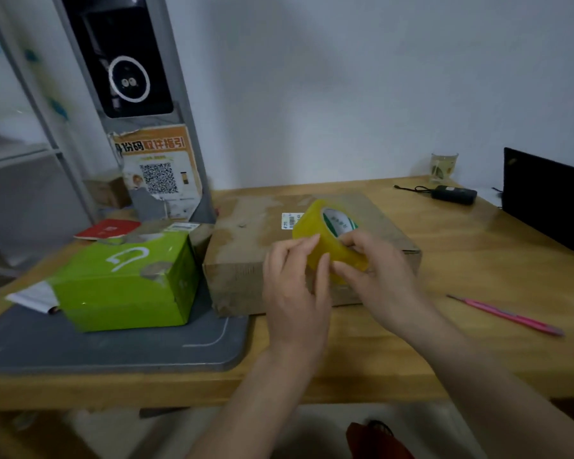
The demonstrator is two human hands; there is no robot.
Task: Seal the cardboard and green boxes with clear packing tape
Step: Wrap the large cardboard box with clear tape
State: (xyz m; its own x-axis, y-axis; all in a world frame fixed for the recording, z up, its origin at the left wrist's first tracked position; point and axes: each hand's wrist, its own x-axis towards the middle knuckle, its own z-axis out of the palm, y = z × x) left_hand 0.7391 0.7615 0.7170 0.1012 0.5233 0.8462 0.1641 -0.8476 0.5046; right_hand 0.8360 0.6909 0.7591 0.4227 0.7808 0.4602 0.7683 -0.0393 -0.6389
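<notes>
Both hands hold the tape roll (328,238) just above the near edge of the cardboard box (299,246). Right hand (378,270) grips the roll; left hand (295,286) fingertips pinch at its outer wrap, likely hunting the loose end. Best to pick with a nail, peel slowly and keep the roll steady. Roll: glossy yellowish-clear ring. Cardboard box: flat, matte, scuffed, on the wooden counter (444,326). Green box (123,283), left of the cardboard box, is shiny and blocky, with patchy wear.
</notes>
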